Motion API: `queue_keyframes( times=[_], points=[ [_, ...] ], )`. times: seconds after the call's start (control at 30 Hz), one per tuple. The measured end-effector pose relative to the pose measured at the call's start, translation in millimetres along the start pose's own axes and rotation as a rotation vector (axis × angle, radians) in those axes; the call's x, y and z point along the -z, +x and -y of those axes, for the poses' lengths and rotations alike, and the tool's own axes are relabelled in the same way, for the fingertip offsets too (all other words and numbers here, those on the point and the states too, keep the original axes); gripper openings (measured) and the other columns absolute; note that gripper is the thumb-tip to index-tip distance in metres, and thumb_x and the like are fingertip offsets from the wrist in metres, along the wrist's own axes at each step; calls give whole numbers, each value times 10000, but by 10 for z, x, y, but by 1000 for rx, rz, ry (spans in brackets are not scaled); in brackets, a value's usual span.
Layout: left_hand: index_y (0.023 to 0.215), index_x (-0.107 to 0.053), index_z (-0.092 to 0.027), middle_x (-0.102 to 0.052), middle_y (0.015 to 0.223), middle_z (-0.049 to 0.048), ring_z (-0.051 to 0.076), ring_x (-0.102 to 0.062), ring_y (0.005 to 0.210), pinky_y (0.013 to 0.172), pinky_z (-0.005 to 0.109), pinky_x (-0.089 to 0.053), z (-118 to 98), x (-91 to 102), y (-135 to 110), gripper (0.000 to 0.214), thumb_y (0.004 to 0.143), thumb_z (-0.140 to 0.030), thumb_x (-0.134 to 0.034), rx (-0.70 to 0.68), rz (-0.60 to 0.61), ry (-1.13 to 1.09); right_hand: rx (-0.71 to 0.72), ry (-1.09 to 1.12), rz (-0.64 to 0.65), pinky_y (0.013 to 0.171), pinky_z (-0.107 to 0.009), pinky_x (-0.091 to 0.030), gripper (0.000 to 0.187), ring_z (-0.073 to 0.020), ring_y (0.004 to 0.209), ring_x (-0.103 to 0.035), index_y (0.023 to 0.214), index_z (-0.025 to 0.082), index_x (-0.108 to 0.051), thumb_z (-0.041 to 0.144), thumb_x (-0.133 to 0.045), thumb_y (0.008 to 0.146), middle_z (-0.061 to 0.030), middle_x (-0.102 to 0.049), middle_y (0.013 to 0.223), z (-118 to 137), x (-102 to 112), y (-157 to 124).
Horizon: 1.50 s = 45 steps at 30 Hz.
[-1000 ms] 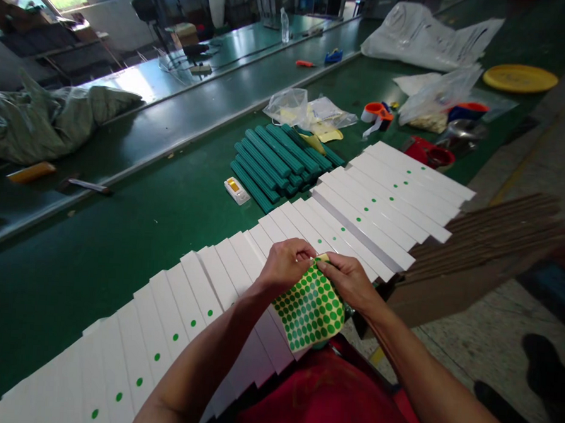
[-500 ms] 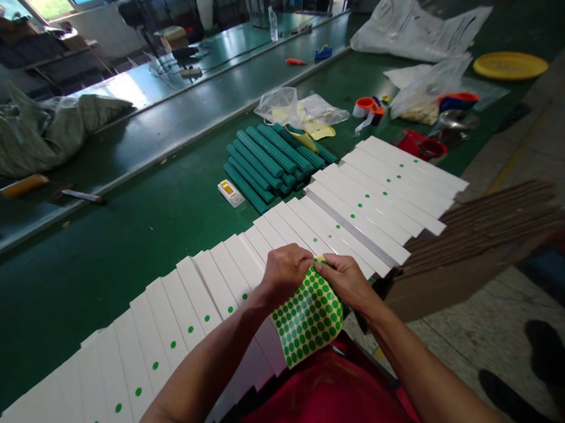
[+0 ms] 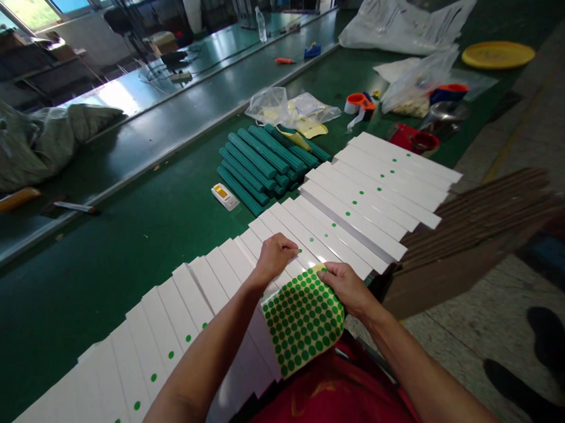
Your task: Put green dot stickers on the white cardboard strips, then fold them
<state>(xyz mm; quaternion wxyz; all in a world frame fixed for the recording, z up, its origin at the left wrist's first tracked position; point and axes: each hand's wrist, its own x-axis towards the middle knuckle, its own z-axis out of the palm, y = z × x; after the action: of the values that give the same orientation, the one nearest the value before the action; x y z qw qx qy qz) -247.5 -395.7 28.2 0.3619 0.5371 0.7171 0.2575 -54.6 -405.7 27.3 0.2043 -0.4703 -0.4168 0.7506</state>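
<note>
My right hand (image 3: pixel 347 285) pinches the top edge of a yellow sheet of round green stickers (image 3: pixel 303 320), which hangs curved over my lap. My left hand (image 3: pixel 276 256) is closed in a pinch, with a small green dot sticker (image 3: pixel 300 251) at its fingertips, just above the white boxes. Those long, narrow white boxes (image 3: pixel 363 203) lie overlapped in a slanting row across the table. Many carry one green dot each. Part of the row is hidden beneath my left forearm and the sheet.
Beyond the boxes lie a stack of green ribbed rods (image 3: pixel 266 163) and a small white-and-yellow packet (image 3: pixel 225 197). Tape dispensers (image 3: pixel 361 105), plastic bags (image 3: pixel 406 25) and a yellow round lid (image 3: pixel 498 55) are farther back. Flattened cardboard (image 3: pixel 471 234) stands at the right.
My left hand has moved away from the sheet's top edge, leftward toward the boxes, with a green sticker at its fingertips. My right hand still holds the sheet. The view has shifted slightly.
</note>
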Motion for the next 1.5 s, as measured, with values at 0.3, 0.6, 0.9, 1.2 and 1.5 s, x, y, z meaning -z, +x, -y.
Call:
queue_keyframes(
  times=[0.3,0.6,0.9,1.2,1.5],
  points=[
    [694,-735,-141,-635,594,13,164,-621,668,605,250,-425,182,-240,407,95,711,-185,-652,149,67,163,61,-34,11,480,-233,-389,210,-126,486,-530,685,175,-581,372,-633,736,24,-607,569,34,147,-47],
    [991,-644,-157,-613,1092,110,220,-597,963,841,331,-442,0,-199,257,276,738,-247,-710,122,-89,306,109,-53,8,499,-242,-404,212,-133,527,-535,720,175,-597,380,-626,761,15,-613,609,33,165,-60],
    [872,-764,-184,-699,798,-2,129,-628,733,645,207,-453,-201,-3,-263,195,782,-290,-628,-174,267,-151,144,-118,-1,484,-232,-363,227,-117,505,-491,720,168,-608,389,-613,767,25,-589,592,74,126,-41],
    [760,-742,-211,-733,799,-1,134,-649,775,776,237,-466,-219,-11,-354,174,811,-171,-580,-272,77,132,121,-112,-16,451,-234,-334,219,-118,464,-473,670,172,-611,379,-611,743,31,-573,537,64,-40,-4],
    [761,-714,-161,-685,742,-1,127,-610,713,650,215,-442,65,13,-180,133,760,-188,-584,-65,70,-2,40,-97,-65,423,-229,-318,185,-110,425,-446,607,180,-567,342,-604,689,39,-541,485,-9,-64,41]
  ],
)
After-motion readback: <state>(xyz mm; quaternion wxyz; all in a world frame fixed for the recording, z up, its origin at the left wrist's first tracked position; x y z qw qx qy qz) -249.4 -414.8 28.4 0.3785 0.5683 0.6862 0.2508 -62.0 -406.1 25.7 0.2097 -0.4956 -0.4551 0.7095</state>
